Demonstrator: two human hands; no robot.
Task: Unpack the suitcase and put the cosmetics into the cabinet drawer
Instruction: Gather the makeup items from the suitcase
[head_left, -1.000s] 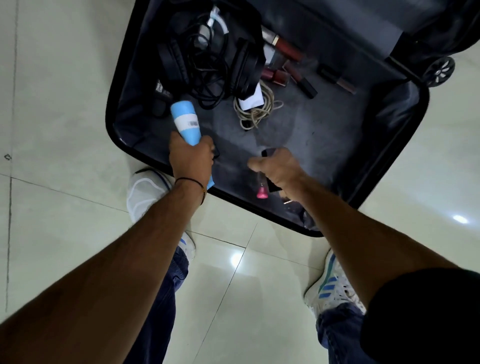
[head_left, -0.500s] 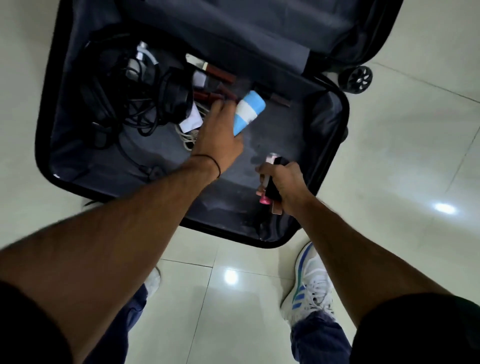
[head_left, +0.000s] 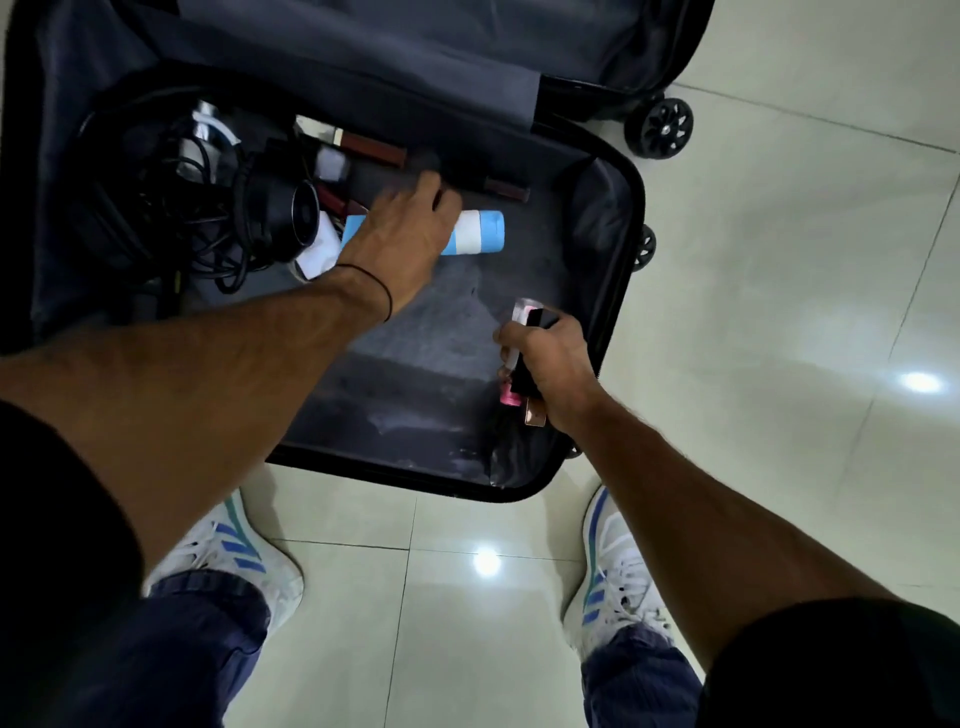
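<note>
The open black hard-shell suitcase (head_left: 395, 474) with its grey fabric lining lay on the pale glossy tiled floor (head_left: 779, 270). Over the middle of the suitcase, the left hand (head_left: 402, 228) lay across a light-blue and white cylindrical plastic bottle (head_left: 480, 231). Its fingers curled down round the bottle's body, their tips blurred. The bottle was held level, its light-blue cap pointing toward the suitcase's wheeled side and a white band just behind the cap.

Near the suitcase's front corner on that side, the right hand (head_left: 556, 364) was clenched round a bundle of small cosmetics: a clear tube with a pink cap (head_left: 511, 397), a slim black stick (head_left: 532, 319) and a copper-coloured tube (head_left: 535, 415).

Along the suitcase's hinge lay dark red lipstick tubes (head_left: 374, 148). Black over-ear headphones (head_left: 275, 213) with tangled cables filled the far side from the wheels.
</note>
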